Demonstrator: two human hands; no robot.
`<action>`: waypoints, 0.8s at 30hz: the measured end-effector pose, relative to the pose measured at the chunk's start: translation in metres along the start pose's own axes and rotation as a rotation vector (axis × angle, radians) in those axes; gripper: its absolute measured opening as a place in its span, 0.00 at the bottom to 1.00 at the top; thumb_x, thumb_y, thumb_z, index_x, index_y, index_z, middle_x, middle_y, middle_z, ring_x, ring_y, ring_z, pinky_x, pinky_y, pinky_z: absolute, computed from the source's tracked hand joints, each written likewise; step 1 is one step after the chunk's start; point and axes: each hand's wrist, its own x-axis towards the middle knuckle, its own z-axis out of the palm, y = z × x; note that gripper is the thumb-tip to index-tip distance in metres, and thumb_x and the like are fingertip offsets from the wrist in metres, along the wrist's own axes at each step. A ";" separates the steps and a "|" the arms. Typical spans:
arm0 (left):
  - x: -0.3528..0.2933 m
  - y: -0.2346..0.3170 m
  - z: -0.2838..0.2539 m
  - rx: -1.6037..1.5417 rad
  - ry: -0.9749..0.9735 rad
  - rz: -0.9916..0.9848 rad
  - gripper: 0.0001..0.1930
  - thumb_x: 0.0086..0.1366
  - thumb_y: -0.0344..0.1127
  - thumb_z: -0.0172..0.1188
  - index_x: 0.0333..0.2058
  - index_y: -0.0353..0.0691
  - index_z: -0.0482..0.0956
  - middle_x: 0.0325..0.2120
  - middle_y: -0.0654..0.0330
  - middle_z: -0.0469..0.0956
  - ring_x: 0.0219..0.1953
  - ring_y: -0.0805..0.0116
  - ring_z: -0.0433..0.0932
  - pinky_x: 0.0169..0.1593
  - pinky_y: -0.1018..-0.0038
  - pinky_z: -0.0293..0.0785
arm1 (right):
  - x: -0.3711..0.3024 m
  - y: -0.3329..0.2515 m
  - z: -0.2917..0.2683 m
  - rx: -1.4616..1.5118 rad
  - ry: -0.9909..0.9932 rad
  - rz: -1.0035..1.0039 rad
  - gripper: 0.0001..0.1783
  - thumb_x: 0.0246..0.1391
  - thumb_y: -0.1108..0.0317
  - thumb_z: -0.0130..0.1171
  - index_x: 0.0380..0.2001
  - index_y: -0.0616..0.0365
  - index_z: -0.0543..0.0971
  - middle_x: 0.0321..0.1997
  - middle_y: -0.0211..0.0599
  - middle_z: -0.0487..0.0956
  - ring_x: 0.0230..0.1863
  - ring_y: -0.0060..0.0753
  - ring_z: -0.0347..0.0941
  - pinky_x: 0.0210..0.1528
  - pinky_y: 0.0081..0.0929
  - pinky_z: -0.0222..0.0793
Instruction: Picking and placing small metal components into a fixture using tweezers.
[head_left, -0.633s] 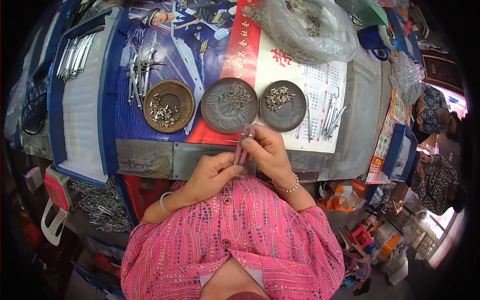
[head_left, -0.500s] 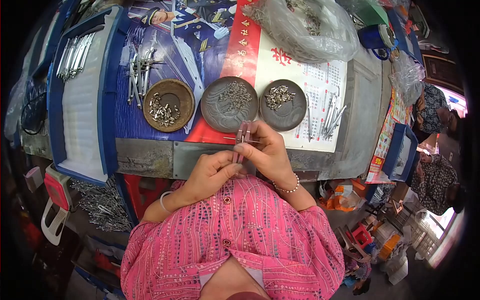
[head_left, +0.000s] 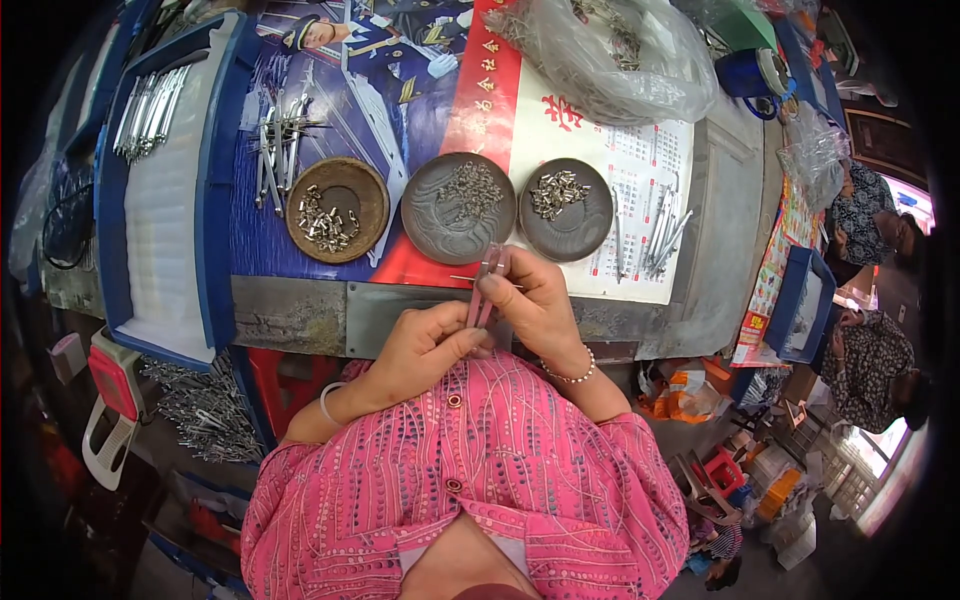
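Just in front of my chest, both hands hold a narrow pinkish, strip-shaped piece (head_left: 477,301) whose exact kind I cannot make out. My left hand (head_left: 428,340) pinches its lower end between thumb and fingers. Higher up, my right hand (head_left: 541,301) grips it with the thumb pressed along the side. A thin metal pin (head_left: 461,277) sticks out to the left from the upper part. Beyond the hands, small metal parts lie in a brown bowl (head_left: 375,190), a grey middle dish (head_left: 425,225) and a dark right dish (head_left: 565,237).
A blue tray (head_left: 219,200) with slim metal rods (head_left: 152,115) stands at left. More rods (head_left: 283,150) lie on the poster-covered table, others (head_left: 666,240) at right. A plastic bag (head_left: 640,85) and blue mug (head_left: 745,75) sit at the back. Other people sit far right.
My right thumb and fingers have shifted slightly on the strip-shaped piece, and its upper end has turned a little. My left hand stays nearly in place.
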 end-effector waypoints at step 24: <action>-0.002 0.010 -0.003 -0.126 -0.005 -0.025 0.08 0.62 0.29 0.50 0.37 0.30 0.71 0.28 0.58 0.78 0.31 0.74 0.77 0.37 0.80 0.73 | -0.001 -0.003 0.007 0.083 -0.006 0.071 0.10 0.53 0.71 0.54 0.38 0.63 0.71 0.32 0.27 0.73 0.32 0.14 0.66 0.35 0.15 0.63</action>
